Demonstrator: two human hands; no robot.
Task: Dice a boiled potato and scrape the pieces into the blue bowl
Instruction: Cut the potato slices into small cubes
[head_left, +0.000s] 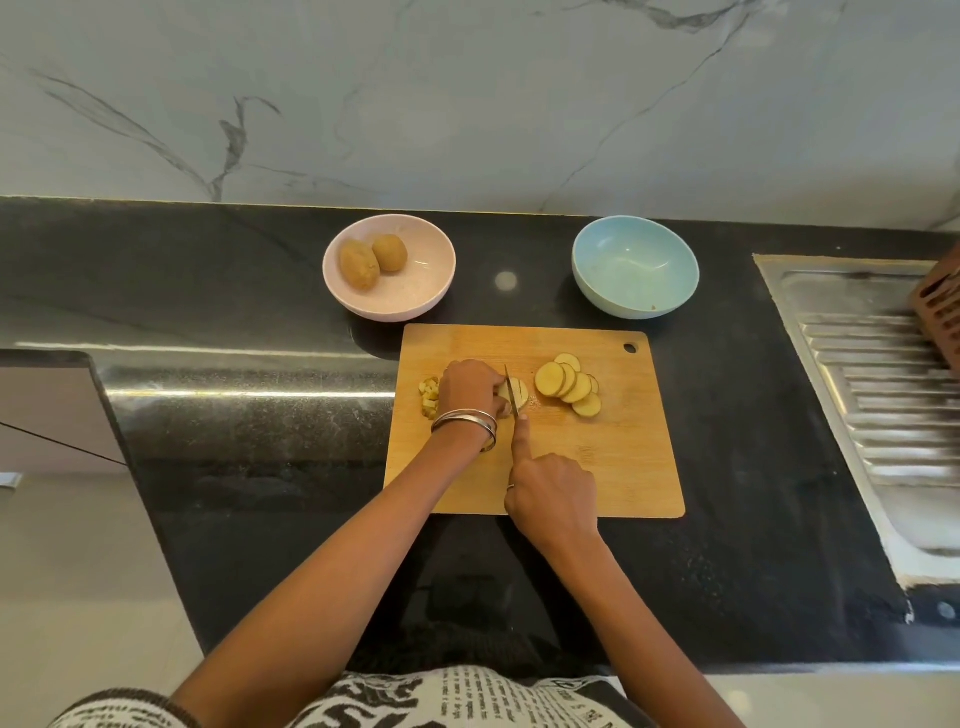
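From the head view, you are partway through the dicing. Your left hand (467, 387) is curled down over a small stack of potato slices (514, 392) near the middle of the wooden cutting board (613, 467), pinning it in place. Your right hand (553, 496) is closed round the handle of the knife (513, 395), forefinger stretched along the spine, with the blade standing in the stack just beside your left fingertips. Cut lines already show across the top of that stack.

What looks done: a little heap of diced pieces (429, 397) lies on the board just left of your left hand, and the potato has been cut into rounds. What looks left: a fan of uncut slices (569, 384) waits to the right of the knife, still whole, and the stack under your hand needs finishing. The blue bowl (635, 266), on the black counter beyond the board's far right corner, holds no potato apart from a small brown speck near its rim, so the scraping has not begun. Two whole potatoes (371, 258) sit in the pink bowl (389, 273) to its left.

Hard to make out: the knife handle is buried in your right fist, your left hand covers most of the stack, and part of the diced heap hides behind it. A brown perforated thing at the right edge, over the steel drainboard (872, 374), is cut off
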